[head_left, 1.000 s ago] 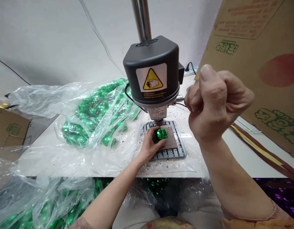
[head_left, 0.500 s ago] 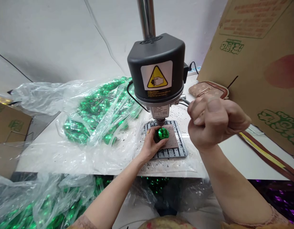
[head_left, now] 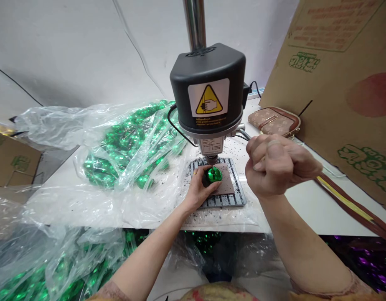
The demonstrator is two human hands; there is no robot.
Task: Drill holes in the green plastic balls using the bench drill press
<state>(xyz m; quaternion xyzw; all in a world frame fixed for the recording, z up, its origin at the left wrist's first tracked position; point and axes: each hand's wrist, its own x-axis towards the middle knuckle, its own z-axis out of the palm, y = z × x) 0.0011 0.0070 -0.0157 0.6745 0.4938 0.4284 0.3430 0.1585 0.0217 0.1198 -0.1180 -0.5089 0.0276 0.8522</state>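
Under the black-topped drill press (head_left: 208,92), a shiny green faceted ornament (head_left: 215,174) sits on a flat board (head_left: 226,188) on the press's slotted grey base (head_left: 241,196). The thumb and fingers of my left hand (head_left: 201,186) close around its left side and front. The drill chuck (head_left: 212,159) is right above it, and the thin bit meets its top. At the right, my right hand (head_left: 274,165) is a fist around the end of the press's feed lever (head_left: 245,134); the grip itself is hidden by my fingers.
Clear plastic bags of green ornaments (head_left: 130,142) lie on the left of the white table (head_left: 70,205). Dark shavings are scattered around the base. A patterned brown purse (head_left: 271,121) with a strap and a tall cardboard box (head_left: 331,100) stand at the right.
My right hand has come down slightly with the feed lever. My left hand and the green ornament stay in place under the chuck. The view has shifted a little.
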